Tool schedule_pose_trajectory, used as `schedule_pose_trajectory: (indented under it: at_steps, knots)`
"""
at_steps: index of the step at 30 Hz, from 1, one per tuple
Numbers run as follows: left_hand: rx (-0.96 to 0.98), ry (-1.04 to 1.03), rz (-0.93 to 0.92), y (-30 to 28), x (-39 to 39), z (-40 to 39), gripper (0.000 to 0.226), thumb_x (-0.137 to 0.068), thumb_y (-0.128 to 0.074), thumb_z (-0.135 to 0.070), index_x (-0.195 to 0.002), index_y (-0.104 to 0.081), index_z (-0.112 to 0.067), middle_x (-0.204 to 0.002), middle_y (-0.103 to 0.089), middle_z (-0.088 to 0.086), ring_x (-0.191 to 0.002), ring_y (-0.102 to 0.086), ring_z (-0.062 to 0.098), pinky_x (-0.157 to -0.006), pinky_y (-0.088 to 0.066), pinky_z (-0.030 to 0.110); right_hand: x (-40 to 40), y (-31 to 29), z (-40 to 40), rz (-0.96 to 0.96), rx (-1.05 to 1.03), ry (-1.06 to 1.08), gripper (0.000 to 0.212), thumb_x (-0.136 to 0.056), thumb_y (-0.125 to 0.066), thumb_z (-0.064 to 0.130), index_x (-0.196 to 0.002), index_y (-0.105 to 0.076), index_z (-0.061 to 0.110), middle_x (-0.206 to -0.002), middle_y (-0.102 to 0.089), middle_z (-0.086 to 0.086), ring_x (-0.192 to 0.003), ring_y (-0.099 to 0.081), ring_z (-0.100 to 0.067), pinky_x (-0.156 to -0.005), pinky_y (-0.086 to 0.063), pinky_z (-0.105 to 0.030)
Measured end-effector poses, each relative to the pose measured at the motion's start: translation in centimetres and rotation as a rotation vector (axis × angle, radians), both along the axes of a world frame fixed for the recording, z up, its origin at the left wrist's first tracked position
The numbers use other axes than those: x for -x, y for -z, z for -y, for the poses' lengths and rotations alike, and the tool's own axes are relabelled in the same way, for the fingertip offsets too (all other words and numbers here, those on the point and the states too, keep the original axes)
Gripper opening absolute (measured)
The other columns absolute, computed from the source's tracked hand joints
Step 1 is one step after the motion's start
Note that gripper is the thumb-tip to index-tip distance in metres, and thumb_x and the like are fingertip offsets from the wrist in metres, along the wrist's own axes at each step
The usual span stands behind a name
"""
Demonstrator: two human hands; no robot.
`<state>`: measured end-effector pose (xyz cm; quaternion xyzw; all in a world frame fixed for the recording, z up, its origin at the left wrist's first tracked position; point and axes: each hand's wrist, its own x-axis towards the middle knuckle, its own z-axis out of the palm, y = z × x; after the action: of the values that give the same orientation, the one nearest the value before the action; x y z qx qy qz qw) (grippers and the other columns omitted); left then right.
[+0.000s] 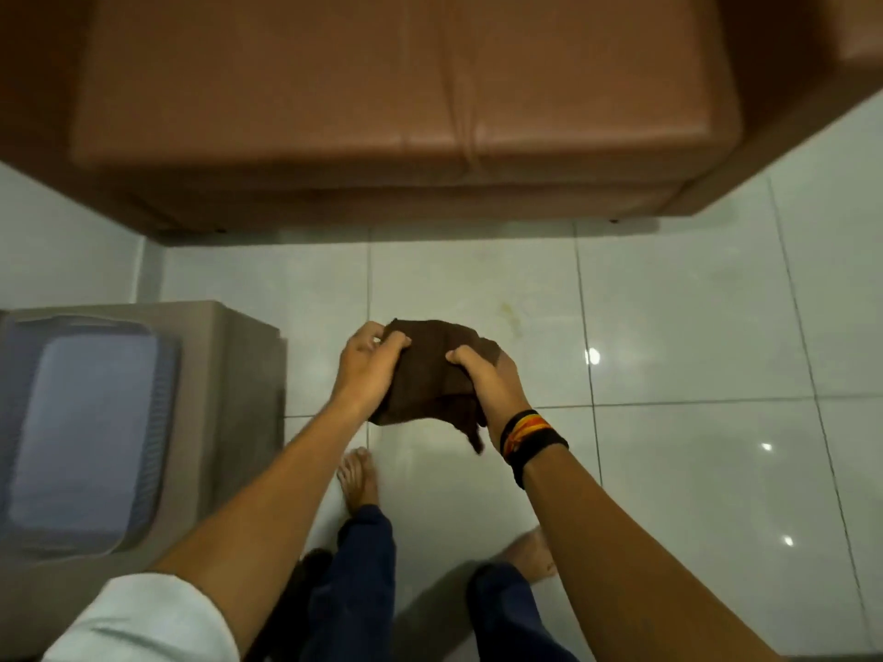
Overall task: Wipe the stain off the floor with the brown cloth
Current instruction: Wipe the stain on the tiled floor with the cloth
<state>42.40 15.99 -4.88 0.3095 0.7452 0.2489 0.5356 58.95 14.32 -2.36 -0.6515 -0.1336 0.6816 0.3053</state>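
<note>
The brown cloth [432, 370] is bunched up in the air above the floor, held between both hands. My left hand [365, 363] grips its left edge and my right hand [487, 382] grips its right side; a corner dangles below the right wrist. A faint yellowish stain [509, 315] marks the white floor tile just beyond the cloth, toward the sofa. Part of the cloth is hidden behind my fingers.
A brown leather sofa [406, 102] fills the far side. A beige side table [229, 375] carrying a grey tray [81, 432] stands at the left. My bare feet [358, 480] stand on the glossy white tiles [693, 327] below the hands.
</note>
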Motion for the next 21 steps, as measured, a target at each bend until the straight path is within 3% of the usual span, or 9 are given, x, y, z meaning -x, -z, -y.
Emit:
schedule_pose_trajectory:
  at_steps: [2,5,7,9,14,16,19,21]
  knots:
    - [0.076,0.066,-0.039,3.6,-4.7,1.1,0.027,-0.096,-0.064,-0.035,-0.108,-0.064,-0.011,-0.101,-0.070,0.010,-0.091,-0.066,0.024,-0.072,-0.051,0.033,-4.0,3.5,1.6,0.059,0.034,0.049,0.034,-0.085,-0.075,0.020,-0.118,-0.069,0.013,-0.107,-0.077,-0.009,-0.097,-0.074,-0.027,-0.064,-0.060,-0.031]
    - [0.156,0.145,-0.041,8.9,-9.7,2.4,0.033,-0.098,-0.062,-0.037,-0.117,-0.060,-0.011,-0.109,-0.068,0.011,-0.097,-0.065,0.025,-0.071,-0.051,0.032,-8.3,9.1,3.8,0.109,0.094,0.076,0.049,-0.083,-0.079,0.024,-0.129,-0.062,0.015,-0.117,-0.074,-0.007,-0.105,-0.071,-0.026,-0.078,-0.064,-0.037]
    - [0.212,0.185,-0.021,12.6,-11.4,2.5,0.034,-0.098,-0.063,-0.039,-0.120,-0.060,-0.013,-0.113,-0.068,0.010,-0.103,-0.068,0.027,-0.080,-0.057,0.035,-10.5,13.1,4.4,0.139,0.134,0.064,0.051,-0.082,-0.079,0.020,-0.130,-0.061,0.014,-0.119,-0.073,-0.011,-0.108,-0.071,-0.031,-0.094,-0.061,-0.051]
    - [0.265,0.232,0.004,16.5,-12.6,2.0,0.035,-0.097,-0.065,-0.040,-0.121,-0.060,-0.014,-0.118,-0.069,0.010,-0.108,-0.068,0.028,-0.092,-0.059,0.042,-12.3,17.3,4.3,0.187,0.134,0.046,0.046,-0.082,-0.076,0.015,-0.127,-0.063,0.012,-0.116,-0.074,-0.014,-0.106,-0.071,-0.033,-0.098,-0.058,-0.054]
    - [0.326,0.372,0.096,27.0,-14.1,-1.5,0.023,-0.090,-0.073,-0.037,-0.104,-0.064,-0.021,-0.123,-0.073,0.015,-0.116,-0.070,0.035,-0.099,-0.059,0.047,-16.0,28.3,1.5,0.367,0.130,0.010,0.046,-0.084,-0.073,0.014,-0.129,-0.063,0.010,-0.118,-0.072,-0.014,-0.110,-0.069,-0.035,-0.099,-0.057,-0.046]
    - [0.294,0.457,0.091,31.5,-14.2,-3.2,0.031,-0.091,-0.073,-0.035,-0.116,-0.065,-0.020,-0.131,-0.070,0.014,-0.123,-0.068,0.033,-0.099,-0.057,0.042,-17.2,32.7,0.2,0.536,0.111,-0.064,0.057,-0.087,-0.073,0.021,-0.139,-0.053,0.010,-0.125,-0.068,-0.013,-0.116,-0.066,-0.032,-0.099,-0.052,-0.038]
    - [0.206,0.691,-0.141,37.7,-12.6,-5.3,0.066,-0.096,-0.069,-0.039,-0.155,-0.044,-0.020,-0.153,-0.049,0.005,-0.141,-0.049,0.024,-0.113,-0.041,0.032,-18.1,38.2,-0.2,0.820,0.105,-0.117,0.071,-0.094,-0.066,0.025,-0.155,-0.032,0.010,-0.126,-0.063,-0.013,-0.115,-0.060,-0.030,-0.104,-0.046,-0.038]
    - [0.159,0.866,-0.417,41.3,-10.4,-6.8,0.095,-0.094,-0.070,-0.047,-0.167,-0.018,-0.017,-0.176,-0.015,0.012,-0.162,-0.015,0.030,-0.130,-0.017,0.043,-17.2,42.1,0.6,0.859,0.061,-0.089,0.075,-0.096,-0.064,0.029,-0.158,-0.028,0.007,-0.149,-0.051,-0.017,-0.138,-0.051,-0.033,-0.118,-0.041,-0.042]
